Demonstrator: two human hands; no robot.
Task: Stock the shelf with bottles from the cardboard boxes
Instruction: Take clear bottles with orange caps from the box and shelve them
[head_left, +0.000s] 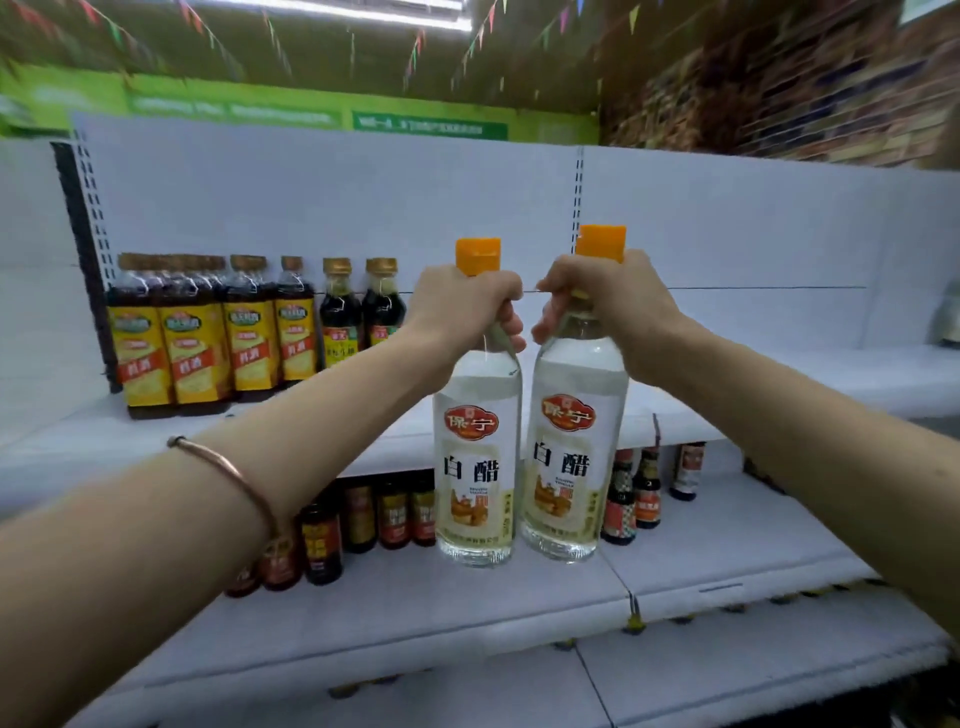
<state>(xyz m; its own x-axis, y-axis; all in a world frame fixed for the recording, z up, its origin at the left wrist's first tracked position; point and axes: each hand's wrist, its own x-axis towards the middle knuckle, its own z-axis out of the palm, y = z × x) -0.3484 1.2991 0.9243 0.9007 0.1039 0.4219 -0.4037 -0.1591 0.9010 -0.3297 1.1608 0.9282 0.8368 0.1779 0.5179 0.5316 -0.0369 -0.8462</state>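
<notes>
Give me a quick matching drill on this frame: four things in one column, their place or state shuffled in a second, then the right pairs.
Things:
1. left hand
2. right hand
3. yellow-labelled dark bottles
4. bracelet

Places or states:
A. stand on the upper shelf, far left
B. grips the neck of the left vinegar bottle
C. circles the left forearm
D. grips the neck of the right vinegar bottle

Pairs: 1-B, 2-D, 3-A, 4-C

My left grip (467, 306) and right grip (597, 306) hold two bottles (478, 467) side by side, before the shelf (779, 374); jars (208, 332) stand far left.
</notes>
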